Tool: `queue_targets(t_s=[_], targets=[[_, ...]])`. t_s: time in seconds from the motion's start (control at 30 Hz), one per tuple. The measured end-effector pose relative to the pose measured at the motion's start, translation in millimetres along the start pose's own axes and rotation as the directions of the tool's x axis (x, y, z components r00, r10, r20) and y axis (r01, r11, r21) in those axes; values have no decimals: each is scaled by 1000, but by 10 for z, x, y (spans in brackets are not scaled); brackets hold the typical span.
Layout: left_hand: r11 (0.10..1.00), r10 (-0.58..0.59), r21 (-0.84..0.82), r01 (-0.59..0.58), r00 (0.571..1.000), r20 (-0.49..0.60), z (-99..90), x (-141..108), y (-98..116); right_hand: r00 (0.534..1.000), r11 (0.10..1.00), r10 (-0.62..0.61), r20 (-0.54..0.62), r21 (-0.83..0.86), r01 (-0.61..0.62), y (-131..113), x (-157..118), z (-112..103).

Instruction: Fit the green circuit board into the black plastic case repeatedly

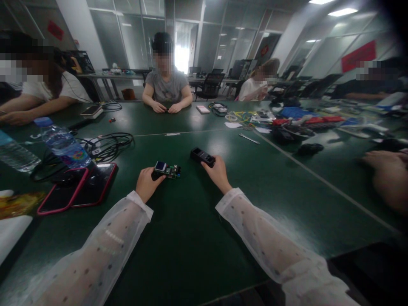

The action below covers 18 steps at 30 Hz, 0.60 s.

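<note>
Between the thumb and fingers of my left hand (147,183) is a green circuit board (170,171) with a small square screen at its left end. My right hand (219,173) grips the near end of a black rectangular plastic casing (201,156), which has openings in its face. The board and the casing are apart, both over the green tabletop (185,221). Most of my left fingers are hidden under the board, and my right fingers are partly behind the casing.
On the left lie two red-edged phones (92,187), a water bottle (63,144) and coiled black cable (111,142). A wrench (249,139) lies ahead to the right, before a pile of cables and tools (296,121). A person (167,85) sits opposite; another person's hand (385,163) rests at right.
</note>
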State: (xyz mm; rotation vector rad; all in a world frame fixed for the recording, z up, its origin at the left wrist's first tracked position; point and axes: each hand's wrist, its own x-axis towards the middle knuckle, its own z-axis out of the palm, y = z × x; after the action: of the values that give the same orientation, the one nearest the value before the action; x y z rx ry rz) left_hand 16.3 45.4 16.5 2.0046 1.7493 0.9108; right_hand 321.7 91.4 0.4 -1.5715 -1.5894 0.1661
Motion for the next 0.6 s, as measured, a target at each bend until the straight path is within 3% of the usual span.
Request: queue_targets(t_s=[0.3, 0.6], targets=[[1000, -8, -29, 8, 1000, -1, 13, 7, -28, 999, 999, -40, -14, -9, 40, 7, -24, 14], [998, -16, 55, 17, 1000, -11, 4, 12, 14, 995, 994, -93, -30, -66, 91, -36, -45, 28]])
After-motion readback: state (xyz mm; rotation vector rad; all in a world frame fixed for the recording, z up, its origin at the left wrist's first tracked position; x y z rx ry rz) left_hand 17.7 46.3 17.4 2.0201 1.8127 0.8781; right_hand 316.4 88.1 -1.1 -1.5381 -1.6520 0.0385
